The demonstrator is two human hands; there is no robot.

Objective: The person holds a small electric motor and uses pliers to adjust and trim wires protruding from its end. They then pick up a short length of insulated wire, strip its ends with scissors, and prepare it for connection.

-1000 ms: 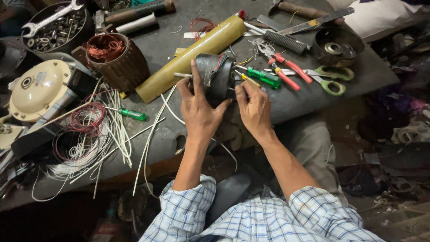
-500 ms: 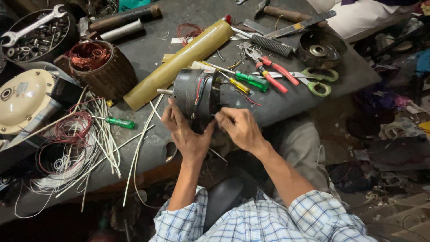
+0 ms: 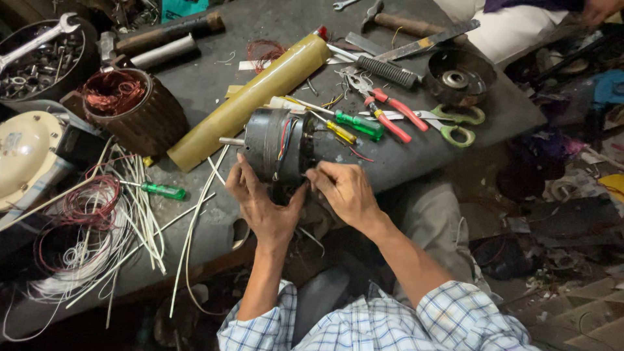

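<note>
Head view: a dark cylindrical motor lies on its side near the front edge of the grey tabletop, its short shaft pointing toward 9 o'clock and coloured wires running down its casing. The left hand cups the motor from below at 6 o'clock, fingers spread and curled up against the casing. The right hand sits at the motor's 4 o'clock, fingers pinched together at the wire end of the casing; what they pinch is too small to tell.

At the motor's 11 o'clock, almost touching it, a long olive tube lies slanted. At 2 o'clock a green-handled screwdriver and red-handled pliers lie close together, with green-handled scissors beyond them and a round dark metal cover near the tabletop's right edge. At 10 o'clock stands a brown stator with copper windings. At 8 o'clock a small green screwdriver rests among loose white wires, which spill over the front edge.

Bare tabletop shows just right of the right hand, up to the right corner, and in a band behind the tube. The left half is crowded to its edge.
</note>
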